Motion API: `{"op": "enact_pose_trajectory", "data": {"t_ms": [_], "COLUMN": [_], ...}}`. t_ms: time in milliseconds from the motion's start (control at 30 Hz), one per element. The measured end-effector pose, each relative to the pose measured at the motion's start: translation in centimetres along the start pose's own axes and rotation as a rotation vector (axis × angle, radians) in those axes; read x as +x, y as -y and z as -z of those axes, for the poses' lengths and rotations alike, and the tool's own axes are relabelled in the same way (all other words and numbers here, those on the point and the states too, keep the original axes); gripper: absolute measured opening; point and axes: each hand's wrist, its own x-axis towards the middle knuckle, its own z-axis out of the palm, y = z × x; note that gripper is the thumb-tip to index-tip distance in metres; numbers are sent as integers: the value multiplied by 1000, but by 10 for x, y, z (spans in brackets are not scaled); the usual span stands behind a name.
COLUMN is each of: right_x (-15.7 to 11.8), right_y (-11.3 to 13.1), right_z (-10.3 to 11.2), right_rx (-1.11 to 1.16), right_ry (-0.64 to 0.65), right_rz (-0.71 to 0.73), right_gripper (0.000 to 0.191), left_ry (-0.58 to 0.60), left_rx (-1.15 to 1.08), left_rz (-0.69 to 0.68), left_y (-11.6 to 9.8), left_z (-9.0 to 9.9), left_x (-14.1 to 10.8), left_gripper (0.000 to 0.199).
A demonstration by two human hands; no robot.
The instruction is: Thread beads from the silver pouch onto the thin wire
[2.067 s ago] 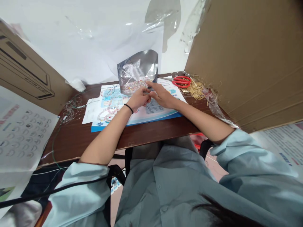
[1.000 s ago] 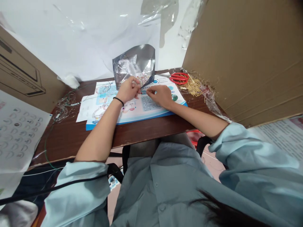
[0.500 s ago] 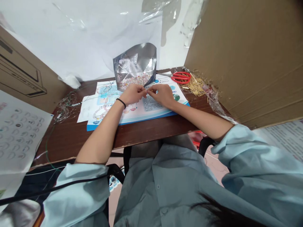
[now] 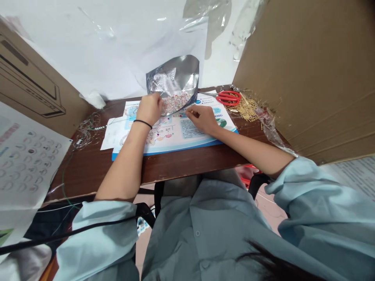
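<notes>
"Hands first, pls. How's the L hand (image 4: 149,110)?"

"Back up, knuckles fwd, fingers curled at the lower L side of the silver pouch (image 4: 186,72). Fingertips hidden, so can't tell if it's holding anything or touching the pouch. L forearm (image 4: 124,168) angles up steeply from lower L, elbow end near the table (image 4: 181,166) edge, black band (image 4: 142,123) at the wrist."

"And the R hand (image 4: 203,119)?"

"Narrow pinch: thumb meets index, other fingers folded in. Might be something tiny in it; too small to tell. It's just R of the pouch's lower corner, over the printed sheet (image 4: 187,143). R forearm (image 4: 252,152) comes in from lower R, flatter than the L one. Hands are apart, w/ a few tiny colored beads (image 4: 181,115) btwn them."

"Where's the main bead stock?"

"Mixed small beads (image 4: 175,103) sit in the bottom of the pouch, which stands open at the back of the sheet, by the wall."

"Rest of the table?"

"Red-handled scissors (image 4: 228,98) at back R, blades pointing L twd the pouch. Gold pins (image 4: 246,108) piled R of them, clear plastic (image 4: 268,121) alongside. Far L: tangled clear thread (image 4: 84,132), w/ a short row of white beads (image 4: 99,128) next to it."
</notes>
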Motion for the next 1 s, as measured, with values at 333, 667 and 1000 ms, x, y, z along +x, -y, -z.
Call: {"op": "enact_pose_trajectory", "data": {"t_ms": [333,667,1000], "right_x": [2,3,3], "right_y": [-5,-6,-5], "right_z": [-6,-7,-8], "right_rx": [62,60,45], "right_ry": [3,28,40], "right_rz": [13,31,28], "right_gripper": [14,14,15], "left_ry": [196,154,207], "left_rx": [451,357,292], "left_rz": [-70,-106,-196], "left_y": [-3,6,12], "left_z": [-19,-29,-38], "left_x": [5,8,14], "left_gripper": [32,30,23]}}
